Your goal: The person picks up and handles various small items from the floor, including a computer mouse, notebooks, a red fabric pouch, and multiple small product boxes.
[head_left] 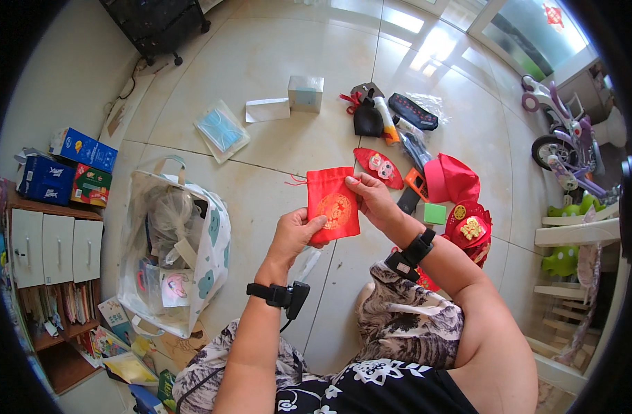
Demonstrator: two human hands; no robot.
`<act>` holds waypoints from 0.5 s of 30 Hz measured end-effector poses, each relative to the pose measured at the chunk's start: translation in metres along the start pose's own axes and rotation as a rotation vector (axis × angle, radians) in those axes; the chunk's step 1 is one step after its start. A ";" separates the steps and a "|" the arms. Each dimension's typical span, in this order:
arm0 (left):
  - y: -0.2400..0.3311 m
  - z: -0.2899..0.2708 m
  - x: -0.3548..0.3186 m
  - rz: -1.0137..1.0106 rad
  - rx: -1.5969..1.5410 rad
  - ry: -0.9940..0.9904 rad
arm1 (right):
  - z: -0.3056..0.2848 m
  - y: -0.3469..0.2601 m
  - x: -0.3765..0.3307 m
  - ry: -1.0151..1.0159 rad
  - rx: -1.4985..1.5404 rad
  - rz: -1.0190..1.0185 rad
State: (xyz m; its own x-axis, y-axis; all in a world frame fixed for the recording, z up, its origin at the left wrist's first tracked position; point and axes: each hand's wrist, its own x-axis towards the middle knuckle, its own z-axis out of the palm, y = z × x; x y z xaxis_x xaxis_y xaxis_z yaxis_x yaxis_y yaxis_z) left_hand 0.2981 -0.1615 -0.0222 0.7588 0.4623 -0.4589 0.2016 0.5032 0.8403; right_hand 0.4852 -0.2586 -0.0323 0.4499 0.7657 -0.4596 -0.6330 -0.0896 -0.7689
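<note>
Red drawstring pouch [333, 202], held in both hands above a tiled floor [261, 62].

Item: small red fabric pouch with a round gold emblem on its face and a thin red cord trailing from its upper left corner. Left hand [294, 233] grips the lower left edge, thumb laid across the front; right hand [372, 198] pinches the upper right corner between thumb and fingers. Both wrists carry black strapped devices. Surroundings: clear plastic tote bag [174, 241] stuffed with wrapping, at the left; a packet of blue face masks [221, 130] and a small pale box [305, 93] farther off; red caps [461, 190] and assorted red trinkets to the right; a purple toy scooter [564, 141] at the far right.
</note>
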 end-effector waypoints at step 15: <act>0.014 -0.002 -0.011 0.142 -0.101 0.045 | 0.009 -0.006 -0.005 -0.229 0.048 0.123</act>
State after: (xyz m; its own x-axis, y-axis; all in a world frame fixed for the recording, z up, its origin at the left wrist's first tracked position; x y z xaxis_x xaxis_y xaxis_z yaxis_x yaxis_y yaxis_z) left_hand 0.2913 -0.1584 -0.0052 0.7459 0.5652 -0.3523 0.0293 0.5005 0.8652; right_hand 0.4809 -0.2557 -0.0216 0.2170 0.8755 -0.4317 -0.7055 -0.1650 -0.6892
